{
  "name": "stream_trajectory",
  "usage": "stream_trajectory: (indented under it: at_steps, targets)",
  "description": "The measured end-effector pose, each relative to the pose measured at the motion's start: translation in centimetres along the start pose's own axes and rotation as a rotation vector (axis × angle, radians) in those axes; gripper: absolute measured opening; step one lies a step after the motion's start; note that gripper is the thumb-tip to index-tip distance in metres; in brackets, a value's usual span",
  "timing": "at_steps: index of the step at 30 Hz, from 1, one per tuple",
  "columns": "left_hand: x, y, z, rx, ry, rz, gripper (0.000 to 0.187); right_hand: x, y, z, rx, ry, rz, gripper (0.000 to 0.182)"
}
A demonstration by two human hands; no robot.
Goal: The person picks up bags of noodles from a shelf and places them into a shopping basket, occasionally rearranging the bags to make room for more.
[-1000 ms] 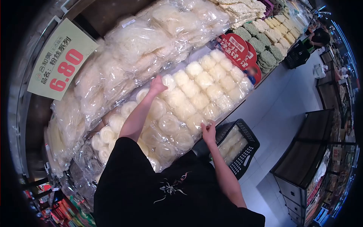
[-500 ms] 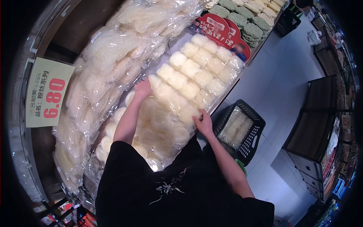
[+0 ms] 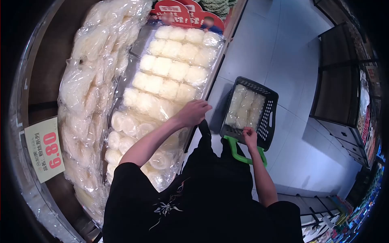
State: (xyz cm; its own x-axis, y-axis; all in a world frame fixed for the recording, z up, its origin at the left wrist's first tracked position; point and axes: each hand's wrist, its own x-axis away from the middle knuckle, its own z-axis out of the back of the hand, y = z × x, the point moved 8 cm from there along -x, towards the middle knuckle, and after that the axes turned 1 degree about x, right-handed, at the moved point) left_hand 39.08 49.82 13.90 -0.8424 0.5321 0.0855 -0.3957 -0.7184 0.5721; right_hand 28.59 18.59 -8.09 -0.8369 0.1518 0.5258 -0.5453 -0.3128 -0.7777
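My left hand (image 3: 193, 112) is over the right edge of the shelf, its fingers loosely bent and slightly apart, with nothing visible in them. Below and left of it lie clear-wrapped packs of round pale noodle cakes (image 3: 162, 85), set in rows. My right hand (image 3: 250, 137) is at the near side of a black basket (image 3: 268, 117), fingers curled together; whatever they may hold is hidden. Wrapped noodle packs (image 3: 244, 106) lie inside the basket. Its green handle (image 3: 239, 156) hangs at the near end, below my right hand.
Bagged loose noodles (image 3: 87, 85) fill the left of the shelf, beside a price card (image 3: 45, 150) reading 6.80. Red signs (image 3: 174, 12) stand behind the rows, with green noodle cakes (image 3: 216, 7) beyond. Dark display units (image 3: 338, 73) stand across the tiled floor (image 3: 287, 60).
The view has shifted toward the basket. My left hand has left the far side of the noodle rows for the shelf's right edge. My right hand has moved from the packs to the basket.
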Motion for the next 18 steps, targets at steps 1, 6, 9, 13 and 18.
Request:
stream_trajectory:
  at_steps: [1,6,9,13,18]
  targets:
    - [-1.1,1.0,-4.1,-0.053,-0.132,-0.098,0.031,-0.6,1.8,1.0,0.065,0.016,-0.013,0.022]
    - [-2.4,-3.9,-18.4,-0.337,-0.579,-0.102,0.029,-2.8,6.9,1.5,0.384,-0.11,-0.107,0.024]
    - [-2.6,-7.2,-19.6,-0.651,-0.692,-0.04,0.031,-4.5,10.2,0.1,0.473,-0.176,-0.175,0.025]
    - [-2.8,-6.8,-19.3,-0.672,-0.622,-0.055,0.025,-6.8,12.6,-2.3,0.471,-0.18,-0.112,0.028]
    - [-3.7,-6.5,-18.5,-0.456,-0.467,-0.039,0.017,-10.4,16.8,-6.0,0.542,-0.337,-0.153,0.035]
